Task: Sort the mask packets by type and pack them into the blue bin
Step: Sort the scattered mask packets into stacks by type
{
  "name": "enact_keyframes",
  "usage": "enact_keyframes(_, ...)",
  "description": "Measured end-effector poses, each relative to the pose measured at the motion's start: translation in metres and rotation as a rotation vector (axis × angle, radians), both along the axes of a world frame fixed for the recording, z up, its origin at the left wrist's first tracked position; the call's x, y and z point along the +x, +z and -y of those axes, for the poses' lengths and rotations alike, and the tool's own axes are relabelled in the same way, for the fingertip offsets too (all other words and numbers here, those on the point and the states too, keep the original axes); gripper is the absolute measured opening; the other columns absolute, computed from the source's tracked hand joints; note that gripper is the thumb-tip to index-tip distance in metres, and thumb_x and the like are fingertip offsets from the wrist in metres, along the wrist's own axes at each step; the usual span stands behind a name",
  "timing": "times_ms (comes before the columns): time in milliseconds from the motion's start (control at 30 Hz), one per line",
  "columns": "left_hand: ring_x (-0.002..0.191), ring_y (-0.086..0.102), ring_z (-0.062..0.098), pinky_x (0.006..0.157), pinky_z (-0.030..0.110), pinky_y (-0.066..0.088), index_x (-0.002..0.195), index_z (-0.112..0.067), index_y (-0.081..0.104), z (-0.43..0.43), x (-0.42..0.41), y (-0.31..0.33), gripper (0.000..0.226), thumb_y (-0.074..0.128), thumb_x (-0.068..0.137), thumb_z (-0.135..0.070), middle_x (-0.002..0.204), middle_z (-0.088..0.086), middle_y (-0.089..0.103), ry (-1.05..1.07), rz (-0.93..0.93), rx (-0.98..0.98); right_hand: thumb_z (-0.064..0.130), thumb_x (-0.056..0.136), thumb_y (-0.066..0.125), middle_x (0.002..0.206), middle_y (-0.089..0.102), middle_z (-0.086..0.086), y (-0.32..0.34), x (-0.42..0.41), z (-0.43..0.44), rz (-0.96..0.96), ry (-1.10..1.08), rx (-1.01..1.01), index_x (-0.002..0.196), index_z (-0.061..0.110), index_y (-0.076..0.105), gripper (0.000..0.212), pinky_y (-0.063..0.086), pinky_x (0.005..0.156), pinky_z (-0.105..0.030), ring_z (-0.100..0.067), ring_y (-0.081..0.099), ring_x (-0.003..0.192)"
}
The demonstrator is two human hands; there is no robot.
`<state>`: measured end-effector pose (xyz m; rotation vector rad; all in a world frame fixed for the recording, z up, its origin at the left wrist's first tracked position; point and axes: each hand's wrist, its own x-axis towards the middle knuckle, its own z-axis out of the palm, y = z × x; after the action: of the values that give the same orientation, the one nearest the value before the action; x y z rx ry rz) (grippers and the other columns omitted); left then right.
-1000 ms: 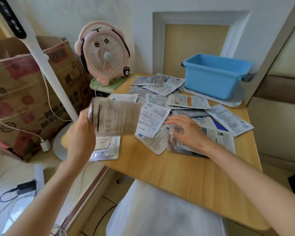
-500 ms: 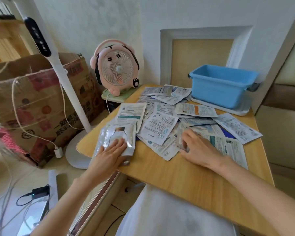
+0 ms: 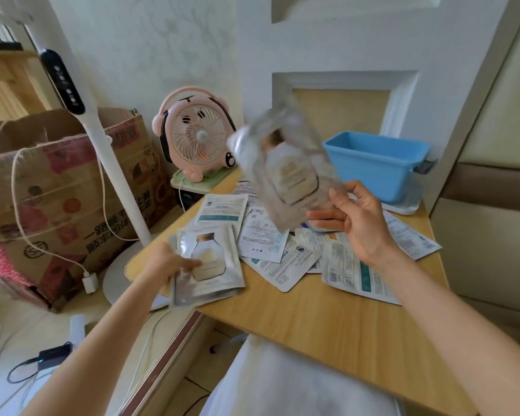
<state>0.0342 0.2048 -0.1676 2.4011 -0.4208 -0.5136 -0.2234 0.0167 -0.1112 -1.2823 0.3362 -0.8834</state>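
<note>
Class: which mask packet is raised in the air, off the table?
The blurred silvery packet pinched by the right hand, up before the blue bin. All others lie on the table, including the stack the left hand grips.

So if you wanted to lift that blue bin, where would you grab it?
Probably take the blue bin by its outturned rim at the two short ends, from above: it stands upright and open, and that lip lets fingers hook under.

Counter (image 3: 327,319): pale wood-grain top, smooth, matt.
Blue bin (image 3: 382,172): moulded plastic, smooth, faint sheen.
Raised packet (image 3: 288,175): silvery foil, glossy, crinkled.
Bottle-print packets (image 3: 210,259): shiny silver foil.
White packets (image 3: 264,235): printed, duller finish.
Fan (image 3: 195,136): smooth pink plastic.
Cardboard box (image 3: 57,190): brown, matt, partly under glossy clear tape.
</note>
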Motion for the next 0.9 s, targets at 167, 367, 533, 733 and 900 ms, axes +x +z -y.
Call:
enact_keyframes(167, 0.081, 0.067, 0.023, 0.073, 0.035, 0.054, 0.109, -0.003, 0.061, -0.014, -0.008, 0.005, 0.03, 0.069, 0.082, -0.012, 0.094, 0.012, 0.069, -0.019, -0.258, -0.565, 0.007, 0.095, 0.046, 0.082, 0.074, -0.015, -0.021, 0.013, -0.004, 0.007, 0.082, 0.187, 0.098, 0.005, 0.051, 0.006, 0.058, 0.067, -0.029, -0.025, 0.073, 0.076)
enact_keyframes(367, 0.067, 0.065, 0.014, 0.052, 0.023, 0.053, 0.128, -0.012, 0.038, 0.009, -0.042, 0.023, 0.042, 0.057, 0.09, -0.007, 0.111, 0.016, 0.059, -0.076, -0.243, -0.921, -0.002, 0.093, 0.046, 0.075, 0.073, -0.016, -0.034, 0.03, -0.014, -0.056, 0.142, 0.322, 0.087, 0.008, 0.053, 0.013, 0.059, 0.063, -0.029, -0.025, 0.073, 0.071)
enact_keyframes(533, 0.066, 0.062, 0.019, 0.051, 0.024, 0.056, 0.123, -0.022, 0.049, 0.038, -0.056, 0.006, 0.044, 0.056, 0.088, 0.004, 0.117, 0.024, 0.057, -0.133, -0.363, -0.873, -0.003, 0.094, 0.047, 0.082, 0.07, -0.026, -0.044, 0.037, -0.02, -0.272, 0.081, 0.368, 0.09, 0.002, 0.05, 0.007, 0.06, 0.06, -0.031, -0.031, 0.072, 0.073)
enact_keyframes(733, 0.092, 0.068, 0.025, 0.083, 0.038, 0.055, 0.098, -0.012, 0.066, 0.049, -0.066, -0.007, 0.024, 0.056, 0.091, -0.033, 0.097, 0.007, 0.07, -0.016, -0.474, -0.883, 0.003, 0.095, 0.049, 0.091, 0.069, -0.026, -0.056, 0.034, -0.029, -0.47, 0.122, 0.282, 0.108, -0.004, 0.05, 0.015, 0.059, 0.057, -0.03, -0.028, 0.072, 0.068)
enact_keyframes(900, 0.069, 0.066, 0.022, 0.058, 0.03, 0.059, 0.112, -0.002, 0.056, 0.041, -0.038, -0.003, 0.028, 0.063, 0.086, -0.011, 0.088, 0.006, 0.064, 0.083, -0.28, -0.875, 0.019, 0.086, 0.065, 0.094, 0.07, -0.002, -0.055, 0.033, -0.008, -0.635, -0.072, -0.361, 0.104, 0.014, 0.061, 0.019, 0.053, 0.062, -0.022, -0.013, 0.066, 0.074)
